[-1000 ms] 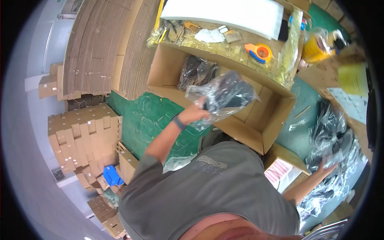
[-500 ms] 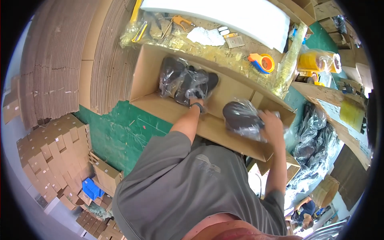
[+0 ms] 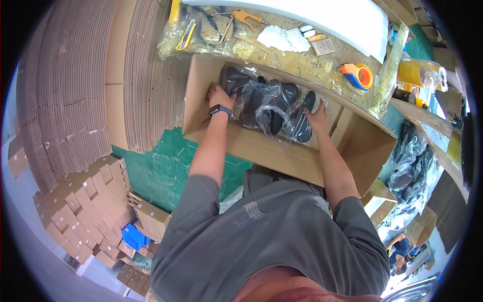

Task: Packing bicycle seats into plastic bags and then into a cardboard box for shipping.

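Note:
A long, open cardboard box [image 3: 271, 151] lies in front of me with a row of dark, rounded, padded pieces in clear plastic bags inside it. At the left end of the row, my left hand [image 3: 220, 98] is curled against the leftmost bagged dark piece [image 3: 235, 80]; a dark watch is on that wrist. My right hand [image 3: 317, 118] grips the outer side of the rightmost bagged dark piece [image 3: 303, 126]. Between the hands, more bagged dark pieces [image 3: 269, 103] sit close together, their plastic crumpled and overlapping. What exactly these pieces are, I cannot tell.
Beyond the box, a worktable [image 3: 241, 48] holds an orange air gun [image 3: 246, 17], a yellow cutter [image 3: 186, 35], papers [image 3: 284, 39] and a tape dispenser [image 3: 358, 75]. Flattened cardboard [image 3: 70, 90] is stacked at left. More bagged dark pieces [image 3: 410, 166] lie at right.
The right-hand bagged piece has moved left against the others, with my right hand on it. My left hand has shifted from the middle pieces to the row's left end.

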Available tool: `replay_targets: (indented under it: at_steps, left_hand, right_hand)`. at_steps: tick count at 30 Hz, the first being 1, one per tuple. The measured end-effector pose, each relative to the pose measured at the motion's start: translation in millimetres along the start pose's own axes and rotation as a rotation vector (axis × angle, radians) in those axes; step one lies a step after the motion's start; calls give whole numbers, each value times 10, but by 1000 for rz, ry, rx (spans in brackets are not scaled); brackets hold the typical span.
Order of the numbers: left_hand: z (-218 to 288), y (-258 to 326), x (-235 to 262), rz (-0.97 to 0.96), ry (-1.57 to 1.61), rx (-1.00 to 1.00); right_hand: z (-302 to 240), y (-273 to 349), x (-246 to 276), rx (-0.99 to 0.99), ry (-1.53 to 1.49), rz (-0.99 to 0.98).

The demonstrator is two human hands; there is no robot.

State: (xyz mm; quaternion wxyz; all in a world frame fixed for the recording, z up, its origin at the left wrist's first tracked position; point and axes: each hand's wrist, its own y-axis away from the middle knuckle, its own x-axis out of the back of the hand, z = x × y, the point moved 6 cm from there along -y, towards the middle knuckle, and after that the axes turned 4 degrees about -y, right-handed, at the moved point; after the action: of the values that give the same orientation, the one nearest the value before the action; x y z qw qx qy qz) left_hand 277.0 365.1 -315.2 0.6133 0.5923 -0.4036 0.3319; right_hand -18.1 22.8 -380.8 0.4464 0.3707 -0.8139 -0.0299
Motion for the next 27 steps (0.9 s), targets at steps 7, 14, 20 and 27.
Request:
replay_targets:
  at_steps: [7,14,20,27]
  left_hand:
    - [-60,-304,-948,-159,-4,75]
    - [321,-408,-668,182,-88,-121]
    - [712,72,-240,111,-40,-261]
    - [2434,2581,-87,-315,562,-816]
  right_hand:
    - [442,280,-704,-255,64,-335]
    - [217,321,-982,-269,-87,-477]
    - [-88,468,79,54,139,-532]
    - [239,874,3996,136,-1500,-554]
